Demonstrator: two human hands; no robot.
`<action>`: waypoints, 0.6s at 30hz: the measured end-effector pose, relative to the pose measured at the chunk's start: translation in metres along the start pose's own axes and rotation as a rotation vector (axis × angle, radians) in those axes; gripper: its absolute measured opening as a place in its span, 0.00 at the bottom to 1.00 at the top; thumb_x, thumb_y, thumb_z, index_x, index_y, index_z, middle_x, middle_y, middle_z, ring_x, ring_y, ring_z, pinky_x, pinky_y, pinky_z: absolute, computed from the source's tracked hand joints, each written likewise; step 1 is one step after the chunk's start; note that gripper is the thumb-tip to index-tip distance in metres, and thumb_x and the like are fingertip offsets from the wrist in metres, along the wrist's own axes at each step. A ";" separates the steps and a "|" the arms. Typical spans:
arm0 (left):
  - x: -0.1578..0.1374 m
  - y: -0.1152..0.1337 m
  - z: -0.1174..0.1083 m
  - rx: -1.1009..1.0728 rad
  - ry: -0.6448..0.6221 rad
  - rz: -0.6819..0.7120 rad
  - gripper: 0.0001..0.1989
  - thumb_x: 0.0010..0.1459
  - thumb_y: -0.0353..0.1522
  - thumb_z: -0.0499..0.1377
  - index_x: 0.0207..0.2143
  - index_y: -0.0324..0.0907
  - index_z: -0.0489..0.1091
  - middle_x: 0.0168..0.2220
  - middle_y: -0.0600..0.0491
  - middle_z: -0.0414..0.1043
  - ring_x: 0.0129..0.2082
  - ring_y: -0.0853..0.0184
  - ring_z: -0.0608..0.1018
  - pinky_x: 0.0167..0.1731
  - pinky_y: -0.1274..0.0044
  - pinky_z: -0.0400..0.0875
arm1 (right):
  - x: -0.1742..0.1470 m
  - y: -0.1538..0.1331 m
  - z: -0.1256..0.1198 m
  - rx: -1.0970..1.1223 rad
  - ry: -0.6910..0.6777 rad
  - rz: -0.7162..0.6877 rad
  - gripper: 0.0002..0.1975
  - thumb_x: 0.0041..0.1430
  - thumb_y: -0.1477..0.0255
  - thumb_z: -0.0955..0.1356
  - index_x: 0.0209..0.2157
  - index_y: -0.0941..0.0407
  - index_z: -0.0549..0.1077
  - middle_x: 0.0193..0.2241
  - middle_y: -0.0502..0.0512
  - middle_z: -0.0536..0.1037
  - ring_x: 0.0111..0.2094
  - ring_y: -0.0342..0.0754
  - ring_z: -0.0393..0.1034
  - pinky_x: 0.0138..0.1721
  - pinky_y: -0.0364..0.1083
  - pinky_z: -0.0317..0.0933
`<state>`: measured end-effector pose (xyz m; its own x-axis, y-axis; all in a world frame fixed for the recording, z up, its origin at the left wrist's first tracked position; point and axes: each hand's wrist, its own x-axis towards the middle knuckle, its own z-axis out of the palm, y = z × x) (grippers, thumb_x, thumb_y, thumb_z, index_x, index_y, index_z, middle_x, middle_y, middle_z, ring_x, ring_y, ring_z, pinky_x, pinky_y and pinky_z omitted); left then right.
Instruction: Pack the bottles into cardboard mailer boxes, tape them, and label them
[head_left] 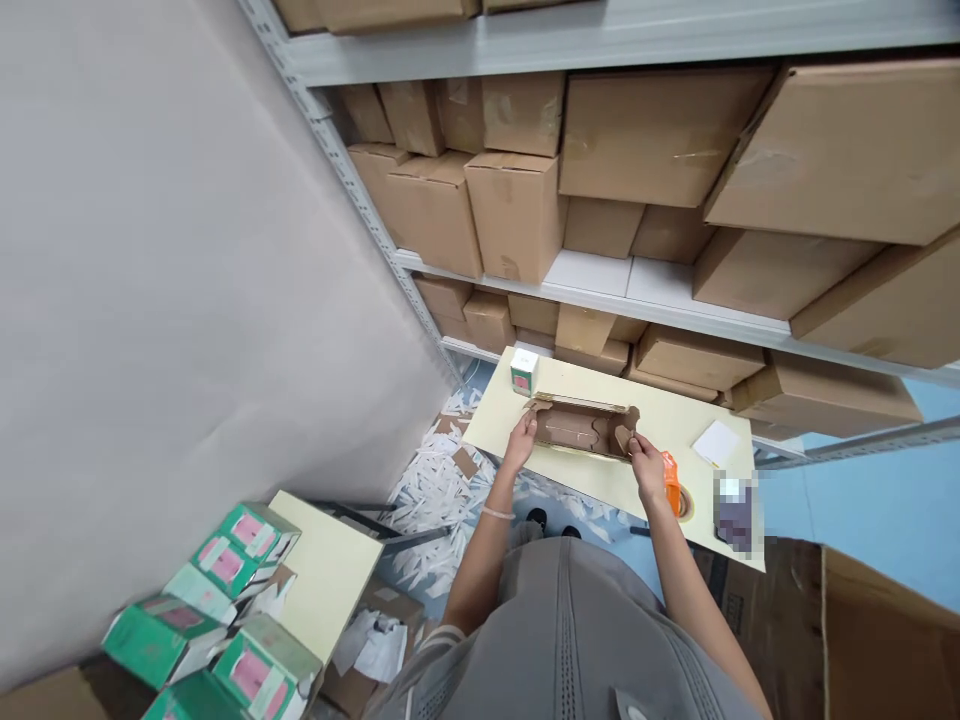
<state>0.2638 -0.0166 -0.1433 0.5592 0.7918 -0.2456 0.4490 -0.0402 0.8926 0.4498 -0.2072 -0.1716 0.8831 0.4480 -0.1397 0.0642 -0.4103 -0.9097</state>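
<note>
An open brown cardboard box (pixel 574 428), long and shallow, is at the front edge of the pale yellow table (pixel 682 420). Its inside faces up and holds nothing that I can see. My left hand (pixel 521 440) grips the flap at the box's left end, fingers closed on the cardboard. At the other end my right hand (pixel 645 466) pinches a flap on the right. Just beyond the box's left end stands a small white and green carton (pixel 524 372). An orange tape dispenser (pixel 671 482) with a tape roll (pixel 685 503) lies beside my right hand.
White paper (pixel 715 443) and a blurred dark item (pixel 735 515) lie on the table's right. Shelves (pixel 600 290) full of cardboard boxes stand behind. Green and pink boxes (pixel 255 665) crowd a side table (pixel 334 545) at lower left. Paper scraps (pixel 431 490) cover the floor. A large carton (pixel 862 630) stands at right.
</note>
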 end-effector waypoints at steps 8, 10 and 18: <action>-0.101 -0.044 -0.089 -0.153 0.454 -0.093 0.27 0.67 0.39 0.47 0.66 0.45 0.57 0.67 0.51 0.59 0.68 0.62 0.59 0.67 0.67 0.53 | -0.030 -0.075 0.088 0.055 -0.413 -0.252 0.29 0.56 0.55 0.64 0.53 0.57 0.75 0.48 0.61 0.80 0.52 0.58 0.71 0.57 0.57 0.60; -0.139 -0.056 -0.108 -0.146 0.583 -0.105 0.26 0.68 0.39 0.45 0.66 0.45 0.56 0.68 0.52 0.57 0.68 0.64 0.59 0.67 0.70 0.52 | -0.048 -0.091 0.119 0.053 -0.546 -0.313 0.29 0.57 0.55 0.64 0.54 0.57 0.75 0.49 0.61 0.80 0.52 0.58 0.70 0.58 0.57 0.59; -0.288 -0.095 -0.122 -0.253 1.062 -0.384 0.28 0.68 0.39 0.46 0.68 0.41 0.53 0.69 0.49 0.53 0.69 0.63 0.57 0.67 0.71 0.53 | -0.149 -0.118 0.206 -0.070 -1.015 -0.507 0.33 0.55 0.51 0.64 0.54 0.59 0.74 0.50 0.64 0.79 0.51 0.60 0.71 0.56 0.57 0.61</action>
<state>-0.0252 -0.1666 -0.1116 -0.5046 0.8438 -0.1829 0.2428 0.3420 0.9078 0.2148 -0.0623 -0.1239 -0.0342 0.9985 -0.0429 0.3610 -0.0277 -0.9322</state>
